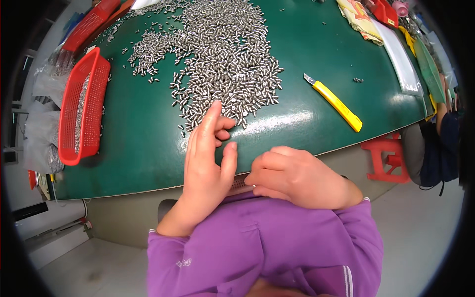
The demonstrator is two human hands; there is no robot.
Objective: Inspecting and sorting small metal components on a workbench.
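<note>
A wide spread of small silver bullet-shaped metal pieces (pixel 222 59) covers the middle of the green tabletop (pixel 307 39). My left hand (pixel 204 153) is at its near edge, with the index finger stretched over the pieces. Its other fingers bend loosely, the thumb stands apart, and nothing shows in its grasp. Close to my body, just off the table's front edge, my right hand (pixel 302 177) is closed with its fingers curled inward. A tiny bright spot shows by its fingertips; what it holds, if anything, is hidden. Under the hands, part of a reddish perforated basket (pixel 239 185) shows.
A yellow utility knife (pixel 337 105) lies right of the pieces, its blade out. At left stands a long red basket (pixel 94 106) with more metal pieces; another red basket (pixel 89 27) is behind it. Clear plastic bags (pixel 403 64) lie far right. A red stool (pixel 388 158) stands below.
</note>
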